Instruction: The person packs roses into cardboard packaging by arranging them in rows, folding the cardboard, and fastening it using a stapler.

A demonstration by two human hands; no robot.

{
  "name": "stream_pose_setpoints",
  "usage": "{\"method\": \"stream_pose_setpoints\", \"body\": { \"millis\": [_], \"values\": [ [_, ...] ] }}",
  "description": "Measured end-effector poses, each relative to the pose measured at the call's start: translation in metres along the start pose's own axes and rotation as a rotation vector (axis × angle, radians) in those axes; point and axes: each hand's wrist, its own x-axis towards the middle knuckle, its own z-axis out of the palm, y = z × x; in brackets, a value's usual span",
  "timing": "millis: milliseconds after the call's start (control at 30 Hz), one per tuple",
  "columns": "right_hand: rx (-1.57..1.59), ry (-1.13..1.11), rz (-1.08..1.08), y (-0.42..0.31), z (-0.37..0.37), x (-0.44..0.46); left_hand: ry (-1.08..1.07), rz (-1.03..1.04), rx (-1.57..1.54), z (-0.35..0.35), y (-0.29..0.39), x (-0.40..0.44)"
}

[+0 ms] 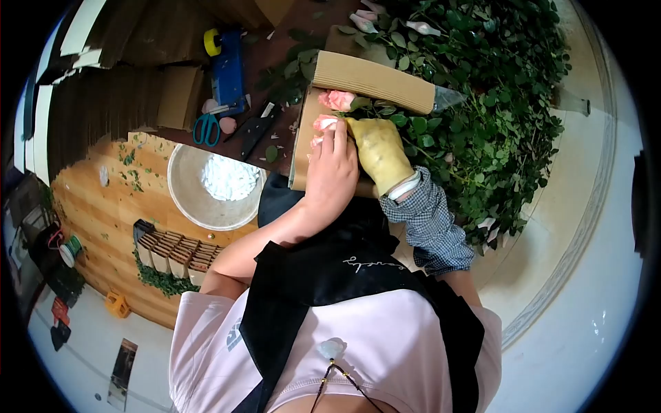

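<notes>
My bare left hand (333, 168) lies over a sheet of brown cardboard (303, 155), its fingers stretched out. Its fingertips touch a pale pink rose (325, 122), and other blooms lie partly hidden beneath them. Just above is another pink rose (337, 100), beside a folded strip of corrugated cardboard (375, 79). My right hand (378, 151) wears a yellow glove and a checked sleeve. It is closed beside the blooms, where the rose stems run; the glove hides most of what it grips.
A large heap of leafy rose stems (475, 131) covers the right side. At left lie teal-handled scissors (206, 129), a blue tape dispenser (228, 76) and a dark knife-like tool (256, 132). A round tub (180, 196) with white pieces stands on the wooden floor.
</notes>
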Motion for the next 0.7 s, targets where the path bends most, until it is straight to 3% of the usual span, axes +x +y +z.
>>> {"method": "stream_pose_setpoints", "body": {
  "millis": [100, 133, 167, 233, 267, 333, 367, 400, 433, 500, 600, 700],
  "values": [
    [0.065, 0.096, 0.168, -0.014, -0.016, -0.009, -0.188, -0.08, -0.004, 0.008, 0.003, -0.007],
    [0.053, 0.018, 0.272, -0.019, -0.03, -0.007, -0.188, -0.071, -0.002, 0.011, 0.001, -0.007],
    [0.057, 0.019, 0.28, -0.014, -0.019, -0.008, -0.157, -0.055, 0.005, 0.014, 0.0, -0.009],
    [0.052, 0.224, 0.059, 0.004, 0.012, -0.007, -0.125, -0.017, 0.012, 0.013, -0.003, -0.009],
    [-0.027, 0.141, 0.092, 0.003, 0.005, -0.004, -0.141, -0.053, -0.082, 0.009, -0.006, -0.006],
    [0.126, 0.065, 0.152, 0.014, 0.005, -0.002, -0.11, -0.16, -0.318, -0.003, -0.02, 0.004],
    [0.225, -0.005, 0.188, 0.016, 0.001, -0.002, -0.195, -0.337, -0.571, -0.009, -0.034, 0.012],
    [0.192, 0.079, 0.136, 0.014, 0.0, -0.004, -0.076, -0.307, -0.515, -0.003, -0.055, 0.015],
    [0.242, 0.008, 0.22, 0.009, -0.007, -0.005, 0.044, -0.277, -0.46, 0.002, -0.071, 0.018],
    [0.176, 0.018, 0.223, 0.005, -0.007, -0.004, -0.015, -0.412, -0.514, 0.008, -0.081, 0.024],
    [0.152, 0.044, 0.199, 0.004, -0.006, -0.004, -0.119, -0.337, -0.673, 0.057, -0.093, 0.034],
    [0.137, 0.081, 0.194, 0.003, -0.006, -0.007, -0.157, -0.559, -0.991, 0.069, -0.086, 0.033]
  ]
}}
